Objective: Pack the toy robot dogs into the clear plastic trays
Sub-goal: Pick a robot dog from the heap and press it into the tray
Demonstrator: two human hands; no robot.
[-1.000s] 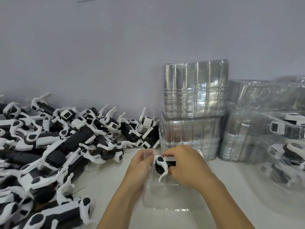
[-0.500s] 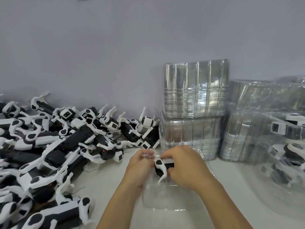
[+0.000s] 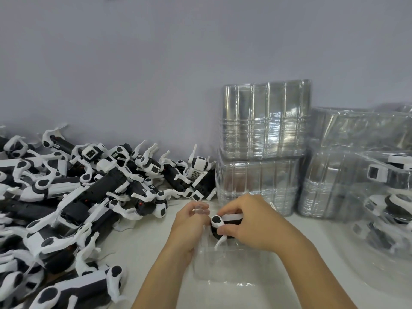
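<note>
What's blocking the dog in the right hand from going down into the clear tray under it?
Nothing visible. The right hand grips the toy dog directly over the clear tray, whose visible part holds nothing. The left hand holds the tray's left wall, beside the opening.

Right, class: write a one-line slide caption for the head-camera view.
Both hands fit a toy robot dog into a clear plastic tray, the right hand gripping the dog, the left hand steadying the tray.

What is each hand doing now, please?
Left hand: fingers curled on the rim of the clear tray.
Right hand: grips a toy robot dog over that tray.
</note>
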